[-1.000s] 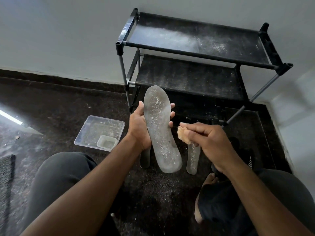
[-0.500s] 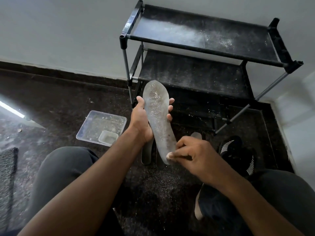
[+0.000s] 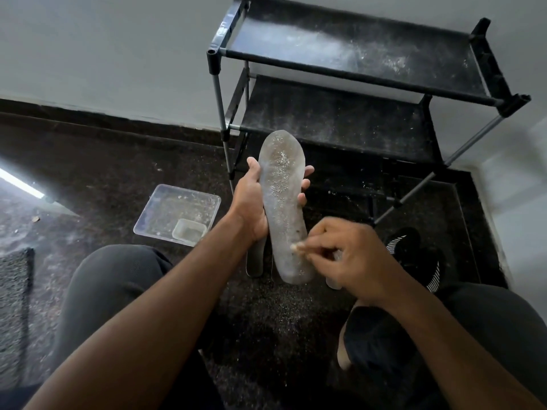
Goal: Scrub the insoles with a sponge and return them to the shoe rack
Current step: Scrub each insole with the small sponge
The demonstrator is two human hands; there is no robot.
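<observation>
Dark floor (image 3: 88, 173) | left hand (image 3: 251, 202) grips insole (image 3: 282, 202) | right hand (image 3: 352, 255) rubs (sponge hidden)

1. The right hand (image 3: 352, 255), which a second ago hung beside the insole (image 3: 282, 202) level with its middle, clear of it, has dropped to the insole's heel end.
2. The sponge (image 3: 296, 247), then in plain sight at the fingertips, is now mostly hidden under the curled fingers and pressed to the insole near the heel.
3. A second insole on the floor, right of the held one, is now nearly covered by the right hand.
</observation>
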